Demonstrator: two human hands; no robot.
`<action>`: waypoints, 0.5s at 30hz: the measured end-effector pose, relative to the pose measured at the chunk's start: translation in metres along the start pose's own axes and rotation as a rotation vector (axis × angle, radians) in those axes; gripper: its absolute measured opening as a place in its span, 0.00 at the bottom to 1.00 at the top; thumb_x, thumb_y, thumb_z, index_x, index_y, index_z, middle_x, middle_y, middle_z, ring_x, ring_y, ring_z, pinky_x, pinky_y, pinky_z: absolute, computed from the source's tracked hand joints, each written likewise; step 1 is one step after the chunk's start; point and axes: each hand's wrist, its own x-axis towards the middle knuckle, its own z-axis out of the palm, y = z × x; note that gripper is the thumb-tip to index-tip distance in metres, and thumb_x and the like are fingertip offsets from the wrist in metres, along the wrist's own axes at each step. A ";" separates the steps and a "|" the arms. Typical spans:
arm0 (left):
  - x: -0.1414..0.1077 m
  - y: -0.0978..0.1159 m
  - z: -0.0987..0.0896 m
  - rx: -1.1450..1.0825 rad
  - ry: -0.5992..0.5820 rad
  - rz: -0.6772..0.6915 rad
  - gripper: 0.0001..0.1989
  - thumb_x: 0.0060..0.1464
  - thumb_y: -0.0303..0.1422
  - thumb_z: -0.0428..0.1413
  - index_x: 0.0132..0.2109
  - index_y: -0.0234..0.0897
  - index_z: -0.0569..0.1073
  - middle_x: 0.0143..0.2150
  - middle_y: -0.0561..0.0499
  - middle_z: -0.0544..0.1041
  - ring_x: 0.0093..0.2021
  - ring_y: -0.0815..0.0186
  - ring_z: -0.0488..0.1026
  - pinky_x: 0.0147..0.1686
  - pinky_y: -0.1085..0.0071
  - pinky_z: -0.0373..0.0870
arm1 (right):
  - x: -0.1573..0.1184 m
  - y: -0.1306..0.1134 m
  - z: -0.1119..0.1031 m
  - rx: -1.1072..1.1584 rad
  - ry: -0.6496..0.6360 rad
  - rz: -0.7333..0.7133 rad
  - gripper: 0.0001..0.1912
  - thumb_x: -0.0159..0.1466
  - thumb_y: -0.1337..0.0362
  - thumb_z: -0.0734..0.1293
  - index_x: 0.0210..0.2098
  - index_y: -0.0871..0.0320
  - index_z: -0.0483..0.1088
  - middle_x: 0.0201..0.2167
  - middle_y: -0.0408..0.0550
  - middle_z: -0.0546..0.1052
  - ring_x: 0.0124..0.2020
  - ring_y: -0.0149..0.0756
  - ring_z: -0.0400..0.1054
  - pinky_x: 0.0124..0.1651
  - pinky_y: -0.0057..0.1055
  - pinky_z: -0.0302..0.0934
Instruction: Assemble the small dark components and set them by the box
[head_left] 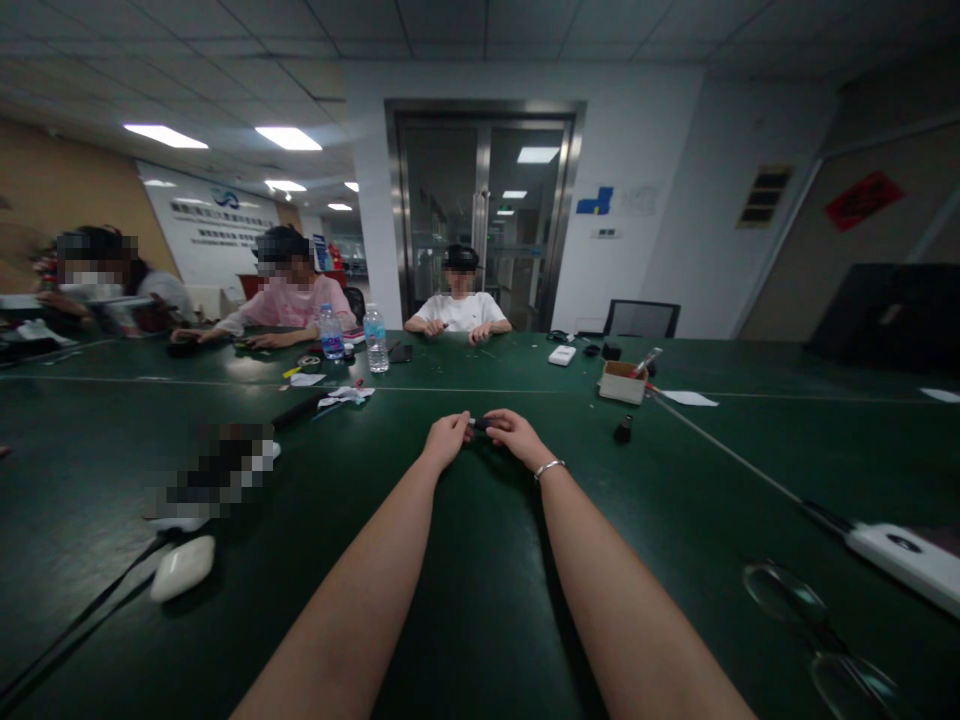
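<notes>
Both my arms reach forward over the dark green table (480, 560). Between my hands is a small dark object (481, 424) with a light end on its left side; it is too small to identify. The fingers of my left hand (448, 438) pinch its left, light end. My right hand (516, 436), with a silver bracelet (550, 469) at the wrist, grips the dark right part with thumb and fingers. A small black item (623, 429) stands on the table to the right of my hands.
Two water bottles (376, 340) stand beyond my hands to the left. A small box (622, 383) sits at the right, with glasses (821, 625) and a white power strip (907, 555) nearer. At left lie a white case (183, 569) and cables. Several people sit across the table.
</notes>
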 end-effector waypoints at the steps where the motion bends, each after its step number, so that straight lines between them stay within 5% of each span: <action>1: 0.000 -0.001 0.000 -0.017 0.000 0.002 0.19 0.56 0.43 0.47 0.36 0.33 0.76 0.31 0.47 0.77 0.28 0.67 0.72 0.30 0.73 0.66 | 0.000 0.000 0.000 0.001 0.009 0.004 0.15 0.52 0.73 0.68 0.39 0.59 0.69 0.32 0.45 0.76 0.27 0.25 0.67 0.28 0.22 0.63; 8: -0.001 -0.001 -0.002 -0.102 0.033 0.076 0.15 0.52 0.34 0.52 0.46 0.37 0.74 0.36 0.48 0.76 0.30 0.69 0.71 0.31 0.74 0.67 | -0.002 -0.003 0.002 -0.011 0.041 0.014 0.13 0.53 0.72 0.68 0.39 0.59 0.70 0.32 0.46 0.76 0.26 0.25 0.67 0.27 0.21 0.63; 15: 0.001 -0.005 -0.003 -0.137 0.014 0.123 0.12 0.47 0.34 0.58 0.40 0.35 0.75 0.33 0.49 0.75 0.32 0.68 0.72 0.32 0.73 0.68 | -0.003 -0.006 0.000 -0.040 0.062 0.030 0.11 0.57 0.71 0.66 0.40 0.60 0.70 0.30 0.44 0.76 0.19 0.21 0.64 0.24 0.20 0.61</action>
